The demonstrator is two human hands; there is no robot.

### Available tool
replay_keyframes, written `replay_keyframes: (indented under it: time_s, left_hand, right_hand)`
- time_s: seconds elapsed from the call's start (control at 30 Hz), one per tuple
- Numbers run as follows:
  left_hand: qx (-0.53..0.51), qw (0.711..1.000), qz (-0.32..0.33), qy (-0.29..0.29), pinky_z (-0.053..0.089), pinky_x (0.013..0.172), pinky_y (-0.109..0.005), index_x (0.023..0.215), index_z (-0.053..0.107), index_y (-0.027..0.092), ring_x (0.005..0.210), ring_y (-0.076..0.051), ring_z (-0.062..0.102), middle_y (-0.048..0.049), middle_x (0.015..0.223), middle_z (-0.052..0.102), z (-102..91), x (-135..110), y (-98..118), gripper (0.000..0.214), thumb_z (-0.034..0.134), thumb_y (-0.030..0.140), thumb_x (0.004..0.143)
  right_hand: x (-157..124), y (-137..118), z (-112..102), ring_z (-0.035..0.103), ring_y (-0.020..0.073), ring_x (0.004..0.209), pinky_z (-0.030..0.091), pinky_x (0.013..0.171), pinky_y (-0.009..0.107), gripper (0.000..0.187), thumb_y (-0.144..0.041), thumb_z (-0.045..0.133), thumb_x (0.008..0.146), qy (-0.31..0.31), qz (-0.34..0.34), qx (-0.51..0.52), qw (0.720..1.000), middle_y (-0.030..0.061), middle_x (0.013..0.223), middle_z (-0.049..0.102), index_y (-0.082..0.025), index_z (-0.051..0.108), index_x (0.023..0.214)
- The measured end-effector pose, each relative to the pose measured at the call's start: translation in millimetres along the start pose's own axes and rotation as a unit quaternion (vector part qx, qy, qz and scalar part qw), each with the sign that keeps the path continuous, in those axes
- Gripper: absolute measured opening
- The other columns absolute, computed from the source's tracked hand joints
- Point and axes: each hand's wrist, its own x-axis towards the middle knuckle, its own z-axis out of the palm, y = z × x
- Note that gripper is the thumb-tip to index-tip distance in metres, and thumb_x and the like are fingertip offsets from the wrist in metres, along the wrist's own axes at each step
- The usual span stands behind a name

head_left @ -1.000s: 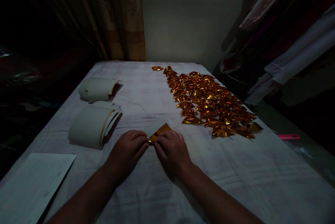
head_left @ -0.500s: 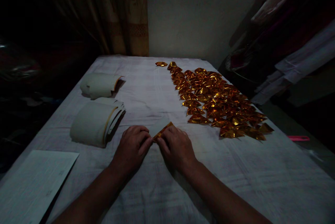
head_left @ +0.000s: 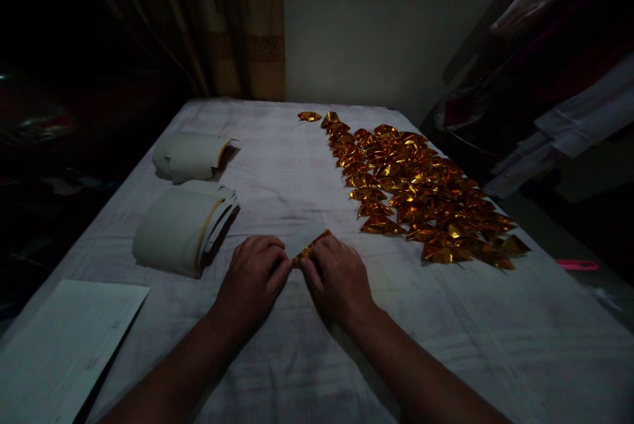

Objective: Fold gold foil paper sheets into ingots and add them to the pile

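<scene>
Between my hands, on the cloth-covered surface (head_left: 267, 358), lies a sheet of gold foil paper (head_left: 311, 247), pale on its back, with a gold strip folded over along one edge. My left hand (head_left: 255, 272) pinches its left corner with thumb and fingers closed. Opposite it, my right hand (head_left: 339, 275) has its thumb and curled fingers closed on the folded gold edge. The fingers hide part of the sheet. To the right spreads a large group of folded gold foil pieces (head_left: 411, 176), pointed at their ends.
Two curved stacks of pale-backed paper, a nearer one (head_left: 171, 229) and a farther one (head_left: 191, 154), lie at the left. A flat white sheet (head_left: 69, 345) is at the near left. Behind are a curtain (head_left: 238, 28) and a wall (head_left: 366, 28). Clothes (head_left: 584, 113) hang at right.
My hands keep their grip on the foil paper and have barely moved. The camera view has shifted slightly, so the gold pieces appear a little farther right.
</scene>
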Motion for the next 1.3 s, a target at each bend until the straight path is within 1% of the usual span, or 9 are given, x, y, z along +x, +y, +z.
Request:
replay_keyframes:
  time_s: [0.17,0.37,0.63,1.3]
  left_hand:
    - [0.005,1.0,0.003,0.002,0.045,0.087,-0.04,0.08,0.062,0.02,0.097,-0.023,0.059,-0.0053,0.098,0.067,0.0,0.5,0.9,0.019,0.057,0.031,0.095]
    - [0.004,1.0,0.0,0.0,0.044,0.088,-0.04,0.078,0.058,0.021,0.095,-0.022,0.058,-0.0043,0.097,0.066,1.1,0.7,-0.1,0.017,0.057,0.027,0.094]
    - [-0.004,1.0,-0.011,-0.004,0.043,0.088,-0.04,0.077,0.058,0.021,0.096,-0.022,0.058,-0.0032,0.098,0.066,0.9,1.1,1.2,0.015,0.06,0.025,0.092]
    - [0.001,1.0,-0.026,-0.009,0.042,0.093,-0.041,0.077,0.055,0.022,0.103,-0.023,0.057,-0.0042,0.104,0.066,1.9,-0.5,2.4,0.014,0.062,0.023,0.089]
  right_hand:
    - [-0.8,1.3,1.8,0.06,0.0208,0.084,0.036,0.072,0.032,0.012,-0.029,0.062,0.094,0.015,-0.007,0.001,1.0,0.0043,0.088,0.065,-0.021,0.061,0.085]
    - [-1.6,2.0,3.3,0.06,0.0208,0.083,0.036,0.072,0.033,0.011,-0.026,0.064,0.092,0.028,-0.01,0.01,1.0,0.0035,0.086,0.064,-0.021,0.06,0.082]
    - [-2.8,3.3,5.3,0.058,0.0204,0.081,0.035,0.071,0.033,0.012,-0.026,0.06,0.093,0.046,-0.02,0.02,0.999,0.0033,0.085,0.063,-0.021,0.06,0.082]
    - [-2.5,3.0,6.5,0.059,0.0215,0.082,0.035,0.071,0.033,0.011,-0.026,0.063,0.091,0.04,-0.013,0.01,0.999,0.0034,0.086,0.064,-0.021,0.059,0.083]
